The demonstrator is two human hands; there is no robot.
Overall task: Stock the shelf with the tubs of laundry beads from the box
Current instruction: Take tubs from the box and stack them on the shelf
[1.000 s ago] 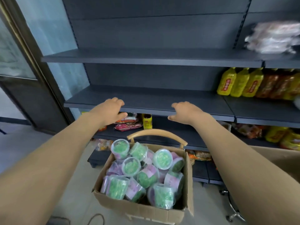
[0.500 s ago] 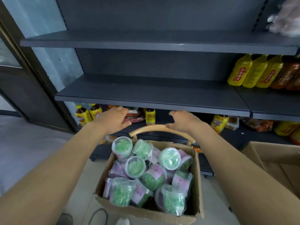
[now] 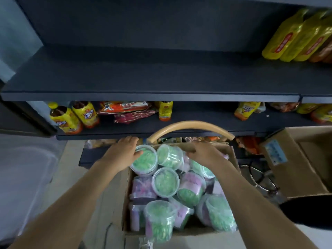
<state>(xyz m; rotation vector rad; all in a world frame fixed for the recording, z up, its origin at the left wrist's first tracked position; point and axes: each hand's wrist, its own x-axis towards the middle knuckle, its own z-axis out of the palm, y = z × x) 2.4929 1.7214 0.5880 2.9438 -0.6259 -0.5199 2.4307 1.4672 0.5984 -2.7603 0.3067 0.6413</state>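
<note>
An open cardboard box [image 3: 118, 203] stands below me, filled with several clear tubs of green laundry beads, some with pink labels. My left hand [image 3: 122, 155] grips the lidded tub [image 3: 146, 161] at the box's far left corner, fingers over its far rim and thumb on the lid. My right hand [image 3: 203, 153] reaches over the tubs at the far right, fingers bent down beside a tilted tub [image 3: 168, 155]; what lies under it is hidden. The bare dark shelf [image 3: 152, 78] runs above the box.
A curved wooden chair back [image 3: 190, 125] arches behind the box. The lower shelf holds tea bottles [image 3: 71, 117] and snack packets [image 3: 129, 112]. Yellow bottles [image 3: 296, 33] stand on the shelf's right end. A second cardboard box [image 3: 296, 168] sits at the right.
Both hands dropped from the shelf edge down into the box. My left hand took hold of the far-left tub. My view tilted downward and closer.
</note>
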